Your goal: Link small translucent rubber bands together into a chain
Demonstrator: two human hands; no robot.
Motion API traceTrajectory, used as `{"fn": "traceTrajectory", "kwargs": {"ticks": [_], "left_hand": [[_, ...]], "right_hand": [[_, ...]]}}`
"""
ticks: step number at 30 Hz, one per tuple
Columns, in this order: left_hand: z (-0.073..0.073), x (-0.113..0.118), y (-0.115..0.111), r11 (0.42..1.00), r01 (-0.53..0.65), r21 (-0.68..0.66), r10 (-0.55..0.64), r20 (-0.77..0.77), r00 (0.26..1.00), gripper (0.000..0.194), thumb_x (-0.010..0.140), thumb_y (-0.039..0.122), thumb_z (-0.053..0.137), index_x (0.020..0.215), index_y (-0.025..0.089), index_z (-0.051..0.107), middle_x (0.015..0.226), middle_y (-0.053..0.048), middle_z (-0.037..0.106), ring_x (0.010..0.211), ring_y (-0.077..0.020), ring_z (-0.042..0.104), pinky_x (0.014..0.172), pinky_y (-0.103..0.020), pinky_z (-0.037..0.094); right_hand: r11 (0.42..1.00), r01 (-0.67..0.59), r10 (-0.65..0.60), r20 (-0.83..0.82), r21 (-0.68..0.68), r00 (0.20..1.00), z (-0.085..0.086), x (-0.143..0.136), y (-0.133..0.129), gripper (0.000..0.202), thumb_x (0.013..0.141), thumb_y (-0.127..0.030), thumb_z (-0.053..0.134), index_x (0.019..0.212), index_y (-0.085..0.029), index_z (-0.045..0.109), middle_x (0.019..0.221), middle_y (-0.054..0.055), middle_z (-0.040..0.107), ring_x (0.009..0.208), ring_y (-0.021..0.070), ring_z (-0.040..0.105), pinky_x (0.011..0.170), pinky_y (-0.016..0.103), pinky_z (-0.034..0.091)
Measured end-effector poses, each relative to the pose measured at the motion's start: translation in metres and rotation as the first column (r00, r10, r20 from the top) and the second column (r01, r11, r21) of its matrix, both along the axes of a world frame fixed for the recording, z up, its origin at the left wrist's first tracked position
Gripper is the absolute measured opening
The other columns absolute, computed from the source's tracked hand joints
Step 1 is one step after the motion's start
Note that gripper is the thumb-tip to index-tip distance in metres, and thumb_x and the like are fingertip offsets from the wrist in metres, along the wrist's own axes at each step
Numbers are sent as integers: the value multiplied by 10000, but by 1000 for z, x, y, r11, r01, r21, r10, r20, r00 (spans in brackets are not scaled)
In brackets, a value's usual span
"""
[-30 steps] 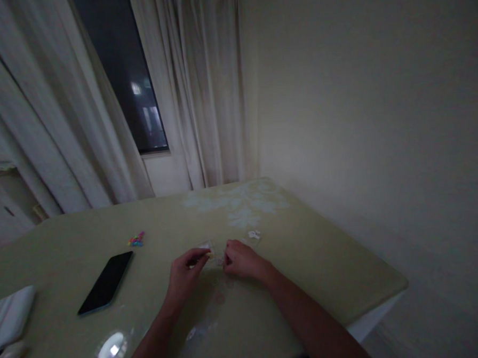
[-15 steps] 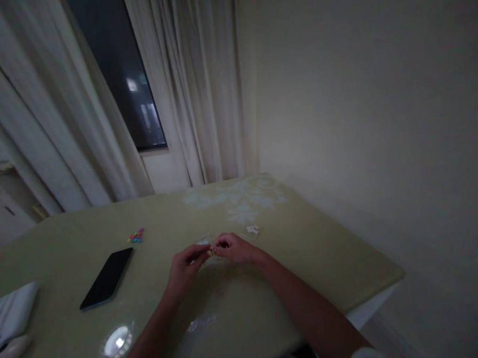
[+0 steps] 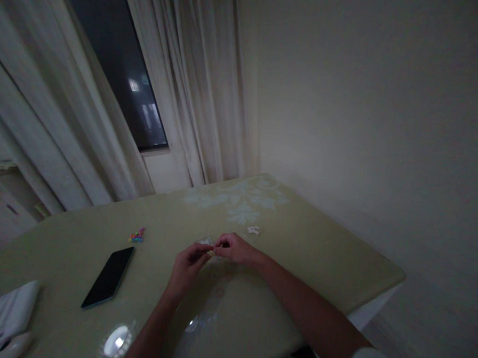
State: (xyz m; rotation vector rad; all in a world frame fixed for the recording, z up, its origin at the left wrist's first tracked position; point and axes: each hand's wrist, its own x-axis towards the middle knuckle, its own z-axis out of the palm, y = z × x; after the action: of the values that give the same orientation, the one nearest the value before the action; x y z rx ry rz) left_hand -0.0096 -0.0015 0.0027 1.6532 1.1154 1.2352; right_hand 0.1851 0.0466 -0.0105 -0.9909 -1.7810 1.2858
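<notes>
Over the middle of the table, my left hand [image 3: 192, 261] and my right hand [image 3: 233, 248] meet at the fingertips. Both are closed in a pinch around something tiny and pale between them, too small to make out. Just behind the fingers lies a clear, flat plastic piece [image 3: 204, 240]. Small white pieces [image 3: 253, 230] rest on the table beyond my right hand. A little heap of colourful bits [image 3: 137, 235] is off to the left.
A black phone [image 3: 108, 276] lies left of my left arm on the greenish table [image 3: 315, 255]. White objects [image 3: 14, 313] sit at the far left edge. A clear round item or glare [image 3: 118, 342] shows near the front. Curtains and a wall stand behind.
My left fingertips have shifted slightly right, closer against my right fingertips. My right hand has hardly moved.
</notes>
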Motion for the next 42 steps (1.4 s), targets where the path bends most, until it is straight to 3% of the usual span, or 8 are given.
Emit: {"fn": "traceTrajectory", "kwargs": {"ticks": [7, 12, 17, 20, 24, 28, 35, 42], "left_hand": [[4, 4, -4, 993, -117, -5, 117, 29, 993, 323, 787, 490, 784, 844, 175, 738, 777, -32, 761, 733, -200, 711, 693, -286, 563], [4, 4, -5, 987, -119, -109, 133, 132, 982, 391, 685, 511, 865, 836, 164, 765, 782, -52, 782, 735, -219, 726, 694, -299, 565], [0, -2, -1, 984, -102, -149, 120, 117, 986, 429, 706, 534, 844, 921, 167, 792, 904, -91, 818, 852, -268, 760, 794, -358, 594], [-9, -13, 10, 979, -202, -18, 200, -65, 978, 460, 767, 553, 755, 1032, 179, 786, 1019, -115, 812, 938, -305, 755, 834, -424, 604], [-28, -29, 27, 910, -271, 315, 391, -426, 816, 533, 812, 479, 698, 1265, 198, 716, 1332, -156, 716, 1255, -376, 635, 1058, -551, 500], [-40, -35, 36, 938, -208, 278, 338, -590, 733, 531, 839, 456, 675, 1293, 181, 688, 1350, -165, 703, 1259, -371, 645, 1082, -530, 489], [-34, -31, 30, 975, -143, 172, 217, -566, 795, 752, 761, 501, 754, 1392, 121, 605, 1308, -182, 648, 1169, -346, 660, 1026, -469, 517], [-24, -7, 4, 993, 8, 114, 61, -585, 809, 619, 723, 483, 812, 1267, 220, 679, 1234, -117, 658, 1147, -335, 634, 980, -460, 501]], "right_hand": [[984, 108, -99, -71, 142, 993, 4, -3, -2, 190, 873, -329, 748, 813, -152, 783, 797, 4, 632, 697, 122, 568, 653, 242, 421], [942, 194, -167, -120, 275, 979, 2, -12, -9, 212, 721, -327, 901, 837, -179, 803, 856, -5, 614, 616, 82, 495, 603, 224, 416], [899, 230, -179, -167, 372, 970, 3, -15, -14, 139, 806, -300, 844, 802, -173, 788, 844, -11, 586, 588, 72, 452, 578, 222, 390], [880, 276, -241, -137, 387, 961, 5, -11, -10, 96, 814, -241, 830, 804, -163, 775, 842, -10, 577, 605, 79, 473, 600, 224, 407], [855, 363, -358, -85, 369, 930, 6, -4, -1, 86, 793, -178, 836, 781, -154, 754, 843, -7, 580, 625, 89, 493, 634, 229, 431], [848, 374, -382, -57, 375, 922, 3, -3, 2, 86, 794, -150, 833, 774, -152, 749, 840, -7, 581, 631, 91, 497, 641, 228, 432], [856, 332, -356, -14, 396, 934, 4, 0, 2, 84, 796, -156, 842, 793, -150, 758, 834, -11, 577, 642, 91, 509, 649, 229, 425], [897, 204, -271, 122, 393, 955, 5, 1, -3, 67, 805, -172, 846, 817, -157, 782, 879, 2, 603, 657, 92, 535, 652, 227, 442]]}}
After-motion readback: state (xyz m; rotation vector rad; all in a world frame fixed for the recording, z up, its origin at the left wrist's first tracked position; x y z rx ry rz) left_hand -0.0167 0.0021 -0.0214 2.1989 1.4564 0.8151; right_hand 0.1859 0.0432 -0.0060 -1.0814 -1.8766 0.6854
